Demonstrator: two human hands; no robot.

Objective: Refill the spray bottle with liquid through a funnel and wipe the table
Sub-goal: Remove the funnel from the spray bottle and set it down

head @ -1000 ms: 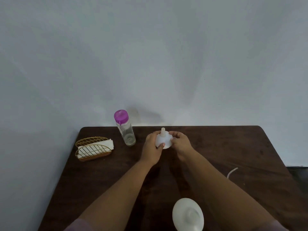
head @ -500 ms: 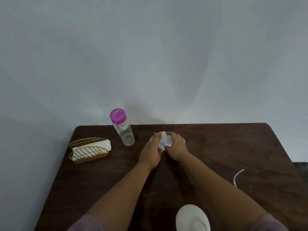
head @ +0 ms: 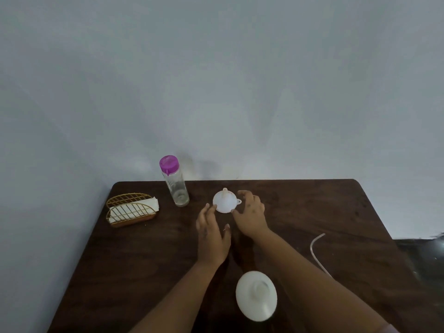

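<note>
While the white funnel (head: 225,201) sits mouth-down, spout up, on the far-middle tabletop (head: 312,212) between the spread left hand (head: 212,233) and right hand (head: 251,213), neither gripping it, a careless nudge could topple it.

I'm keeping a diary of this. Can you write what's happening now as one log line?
funnel: upside down on table | left hand: open beside it | right hand: open beside it | bottle: capped

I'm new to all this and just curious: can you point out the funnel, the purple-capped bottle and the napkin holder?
funnel (head: 224,202), head view, on its white cone.
purple-capped bottle (head: 176,186), head view, on its clear body.
napkin holder (head: 131,213), head view, on its front gold wire.
</note>
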